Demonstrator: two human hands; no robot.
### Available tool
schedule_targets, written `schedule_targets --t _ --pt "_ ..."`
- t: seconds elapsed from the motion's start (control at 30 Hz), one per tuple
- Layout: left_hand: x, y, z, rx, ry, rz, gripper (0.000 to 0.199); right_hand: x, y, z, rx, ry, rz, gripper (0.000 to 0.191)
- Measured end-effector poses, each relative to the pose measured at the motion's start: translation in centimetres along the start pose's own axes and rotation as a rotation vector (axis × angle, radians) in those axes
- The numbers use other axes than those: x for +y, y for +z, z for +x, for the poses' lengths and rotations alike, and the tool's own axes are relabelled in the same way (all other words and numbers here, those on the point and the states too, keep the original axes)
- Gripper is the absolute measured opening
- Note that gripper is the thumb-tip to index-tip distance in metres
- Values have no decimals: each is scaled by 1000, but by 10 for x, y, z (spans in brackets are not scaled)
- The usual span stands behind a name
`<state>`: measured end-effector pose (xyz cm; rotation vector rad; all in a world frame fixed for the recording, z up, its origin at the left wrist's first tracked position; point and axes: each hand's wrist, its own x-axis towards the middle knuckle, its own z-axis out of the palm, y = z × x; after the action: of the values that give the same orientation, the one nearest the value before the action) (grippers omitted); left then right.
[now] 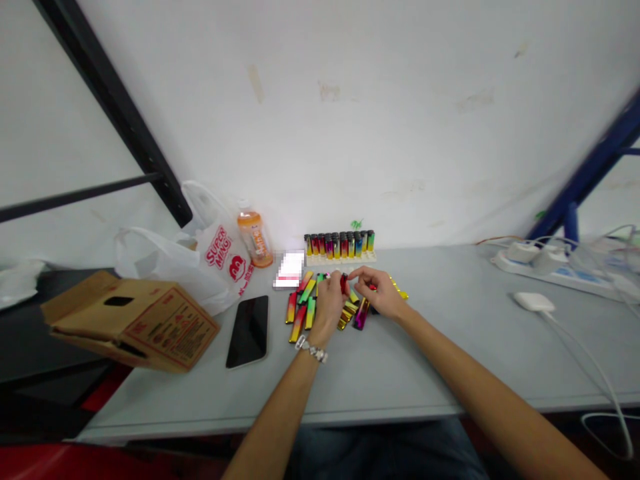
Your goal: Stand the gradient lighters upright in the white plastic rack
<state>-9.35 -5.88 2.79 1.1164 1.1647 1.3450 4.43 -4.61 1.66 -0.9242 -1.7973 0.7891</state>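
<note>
Shiny red, green and gold lighter-like pieces (pixel 298 324) lie loose on the grey table around both hands. My left hand (pixel 331 300), with a bracelet at the wrist, is closed on a small dark red piece (pixel 344 283) held upright. My right hand (pixel 381 291) is beside it, its index finger reaching to that piece and its other fingers curled; whether it grips anything is hard to make out. A purple and gold piece (pixel 361 316) lies under the right hand. Behind the hands, several coloured lighters (pixel 344 245) stand upright in rows in a white holder (pixel 316 261).
Left of the hands are a black phone (pixel 249 331), a cardboard box (pixel 165 327), a white plastic bag (pixel 210 260) and an orange bottle (pixel 256 239). At the right lie a white charger (pixel 534 302) with its cable and a power strip (pixel 570 273). The table's front edge (pixel 380 417) is near my body.
</note>
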Motion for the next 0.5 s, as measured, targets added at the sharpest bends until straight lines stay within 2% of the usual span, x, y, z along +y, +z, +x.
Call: schedule_targets --t 0.1,0.23,0.37,0.5 --pt "-1 -1 1 -2 1 9 43 0 0 0 0 5 -6 19" --pt "0 -2 0 -18 -19 -20 54 -2 0 -1 14 -13 30 22" --pt "-1 -1 -1 -93 4 -201 66 -10 3 1 45 -13 90 33" --pt "-7 1 0 -142 55 -203 74 -17 7 8 27 32 134 36"
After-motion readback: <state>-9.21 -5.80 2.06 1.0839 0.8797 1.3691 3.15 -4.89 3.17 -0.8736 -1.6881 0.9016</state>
